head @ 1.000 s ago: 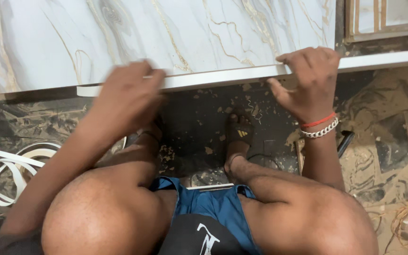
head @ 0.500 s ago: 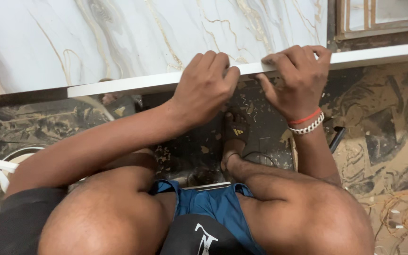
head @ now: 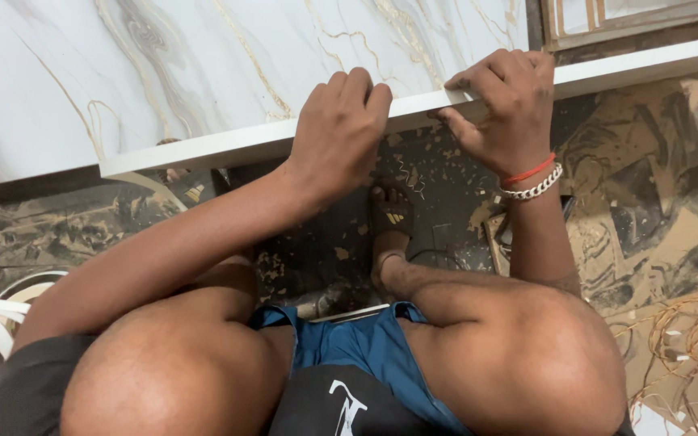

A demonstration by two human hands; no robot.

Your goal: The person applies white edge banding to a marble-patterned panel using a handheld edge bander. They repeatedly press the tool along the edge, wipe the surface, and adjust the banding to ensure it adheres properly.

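From the head view we see the marbled panel [head: 203, 73] filling the upper frame. Our left hand [head: 341, 133] and right hand [head: 504, 109], just apart at upper centre, both clamp its white edge [head: 203, 152]. Bracelets [head: 531, 182] ring the right wrist.

Bare arms, no sleeves below elbow. Right wrist: thin orange-red thread band [head: 528, 171], silver chain bracelet [head: 533, 186] just below it, touching. Blue shorts [head: 365, 347] between bare knees. Black garment [head: 341, 404] with white mark at bottom centre; black cloth also at lower left. Foot in dark sandal [head: 389, 214] with small yellow mark.
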